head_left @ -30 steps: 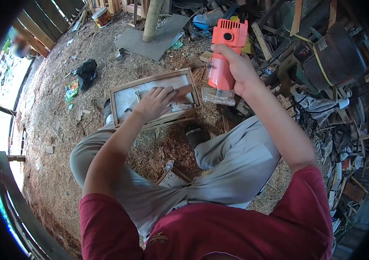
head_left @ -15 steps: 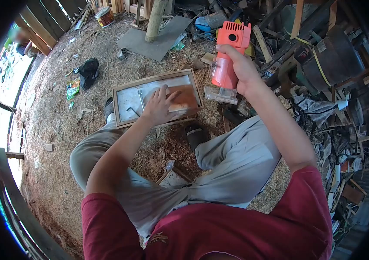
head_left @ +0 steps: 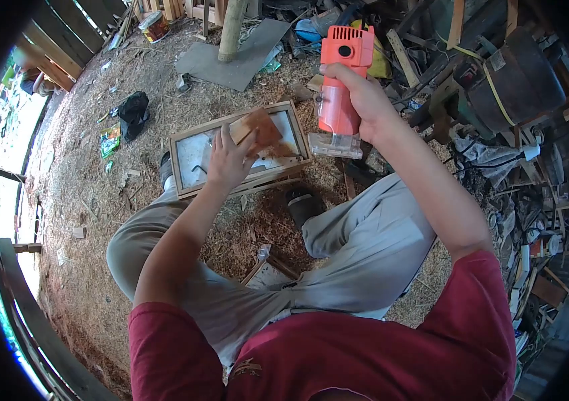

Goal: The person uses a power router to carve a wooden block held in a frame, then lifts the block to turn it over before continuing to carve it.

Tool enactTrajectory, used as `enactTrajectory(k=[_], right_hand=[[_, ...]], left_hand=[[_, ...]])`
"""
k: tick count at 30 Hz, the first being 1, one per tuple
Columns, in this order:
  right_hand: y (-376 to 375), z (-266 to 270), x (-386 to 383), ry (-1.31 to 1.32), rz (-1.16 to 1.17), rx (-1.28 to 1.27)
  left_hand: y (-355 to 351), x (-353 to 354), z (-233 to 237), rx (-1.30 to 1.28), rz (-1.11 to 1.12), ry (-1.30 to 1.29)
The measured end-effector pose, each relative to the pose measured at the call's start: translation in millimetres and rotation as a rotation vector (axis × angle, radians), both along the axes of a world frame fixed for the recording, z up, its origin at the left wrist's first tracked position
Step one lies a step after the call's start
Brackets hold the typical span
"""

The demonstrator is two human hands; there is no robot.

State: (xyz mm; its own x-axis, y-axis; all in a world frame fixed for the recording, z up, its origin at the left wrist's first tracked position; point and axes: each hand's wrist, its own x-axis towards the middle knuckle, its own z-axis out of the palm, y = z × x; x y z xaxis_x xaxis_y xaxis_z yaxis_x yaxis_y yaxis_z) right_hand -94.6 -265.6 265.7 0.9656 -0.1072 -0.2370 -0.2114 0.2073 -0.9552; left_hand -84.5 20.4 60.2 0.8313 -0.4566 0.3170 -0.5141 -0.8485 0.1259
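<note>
My right hand (head_left: 368, 107) is wrapped round an orange-red trim router (head_left: 343, 80) with a clear plastic base, raised beside the tray. My left hand (head_left: 230, 160) grips a brown piece of wood (head_left: 262, 129) between thumb and fingers; the wood is tilted over the tray. That shallow wood-framed tray (head_left: 184, 192) has a whitish, brown-stained bottom. In it a hex key (head_left: 199, 168) lies left of my left hand. The wrench seen there before is now mostly hidden by the hand.
Sawdust and shavings cover the ground. A black plastic bag (head_left: 133, 112) lies left of the tray, and a grey sheet (head_left: 211, 67) around a post (head_left: 234, 33) lies beyond. At right are scrap wood and a dark cylindrical machine (head_left: 522, 83). Another person (head_left: 34, 80) is at far left.
My left hand has moved the wood up and left, turning it from flat on the tray's right side to tilted. The router in my right hand has shifted slightly left and up.
</note>
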Motion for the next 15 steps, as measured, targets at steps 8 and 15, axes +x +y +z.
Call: enactTrajectory(k=[8,15], right_hand=[[2,1,1,0.016,0.003,0.009],[4,1,0,0.031,0.015,0.023]], left_hand=[[5,-3,-3,0.116,-0.019,0.122],[4,-8,-8,0.174,0.020,0.129]])
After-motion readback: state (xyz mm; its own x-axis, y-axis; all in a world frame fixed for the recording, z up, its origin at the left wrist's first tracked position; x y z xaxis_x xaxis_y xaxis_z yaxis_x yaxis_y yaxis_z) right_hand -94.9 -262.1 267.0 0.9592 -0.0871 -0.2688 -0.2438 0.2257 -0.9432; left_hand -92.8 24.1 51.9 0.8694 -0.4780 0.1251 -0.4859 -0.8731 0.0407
